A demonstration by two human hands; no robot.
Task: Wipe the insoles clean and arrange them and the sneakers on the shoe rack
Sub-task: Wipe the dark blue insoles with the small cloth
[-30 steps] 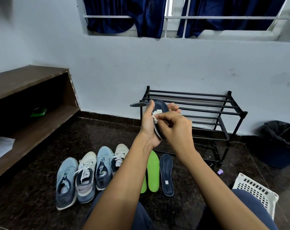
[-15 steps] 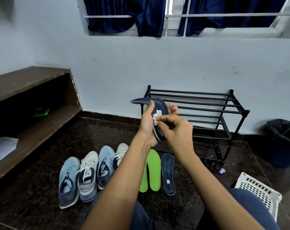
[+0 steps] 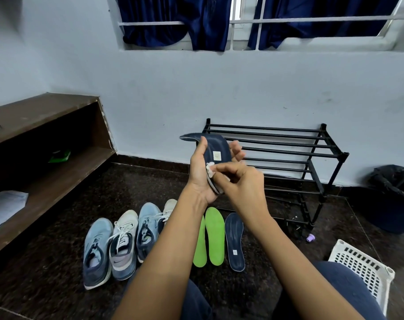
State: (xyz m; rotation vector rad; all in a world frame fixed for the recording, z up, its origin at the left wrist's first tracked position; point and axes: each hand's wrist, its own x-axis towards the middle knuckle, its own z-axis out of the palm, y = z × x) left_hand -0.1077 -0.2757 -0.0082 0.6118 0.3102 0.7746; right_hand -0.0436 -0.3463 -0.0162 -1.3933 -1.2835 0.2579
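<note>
My left hand [image 3: 200,179] grips a dark blue insole [image 3: 216,146], bent over at its top, with a small pale label on it. My right hand [image 3: 240,183] pinches a small white wipe [image 3: 210,167] against the insole's lower part. On the floor below lie two green insoles [image 3: 216,236] and a second dark blue insole [image 3: 235,241], side by side. Left of them stand several sneakers [image 3: 122,243] in a row, light blue and grey-white; my left forearm hides part of the rightmost one. The black metal shoe rack [image 3: 288,155] stands against the wall behind my hands, its bars bare.
A brown wooden shelf unit [image 3: 46,162] runs along the left, with a green object and papers on it. A white plastic basket [image 3: 362,266] sits at the right by my knee. A dark bin with a black bag [image 3: 395,199] stands far right. A small purple cap [image 3: 310,238] lies near the rack's foot.
My right hand with the wipe has slid down the insole, uncovering the pale label. The view has shifted slightly.
</note>
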